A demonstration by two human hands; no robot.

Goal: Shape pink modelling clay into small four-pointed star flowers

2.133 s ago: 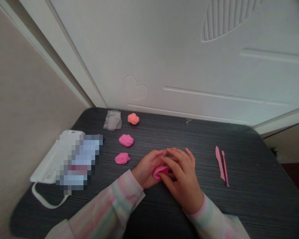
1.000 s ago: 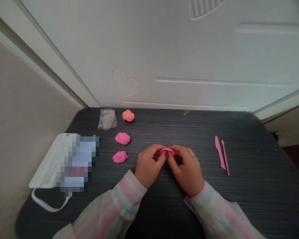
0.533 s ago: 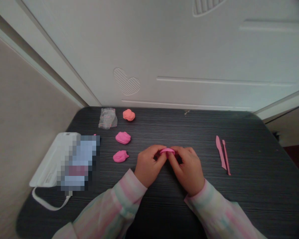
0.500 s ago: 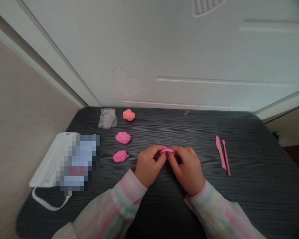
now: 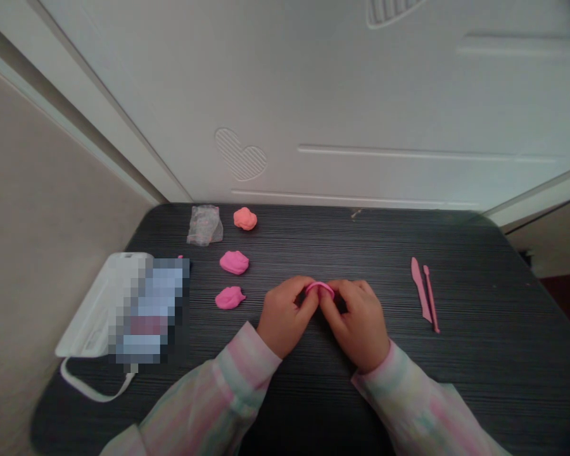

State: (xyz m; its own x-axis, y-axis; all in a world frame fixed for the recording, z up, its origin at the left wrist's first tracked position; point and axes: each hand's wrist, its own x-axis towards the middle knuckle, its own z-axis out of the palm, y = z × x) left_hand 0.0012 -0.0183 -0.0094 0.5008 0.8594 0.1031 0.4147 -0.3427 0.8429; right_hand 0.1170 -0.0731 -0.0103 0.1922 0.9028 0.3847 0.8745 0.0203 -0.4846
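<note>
Between the fingertips of both hands, over the middle of the dark table, is a piece of pink modelling clay (image 5: 320,286), thin and curved along its upper edge. My left hand (image 5: 285,316) pinches its left side, and my right hand (image 5: 358,323) pinches its right side. The thumbs meet below it and hide its lower part. Left of my left hand lie two pink clay lumps, one nearer (image 5: 230,297) and one farther (image 5: 234,262). An orange clay lump (image 5: 245,219) sits behind them.
A crumpled clear plastic bag (image 5: 204,225) lies at the back left. On the left are a white case or power bank (image 5: 99,310), a blurred-out phone (image 5: 152,310) and a white cable (image 5: 92,396). A pink plastic knife (image 5: 420,288) and a thin pink stick tool (image 5: 431,301) lie right.
The pink clay between my fingers shows a slightly thinner, more arched upper edge. Both hands stay almost in the same place, and the other things have not moved.
</note>
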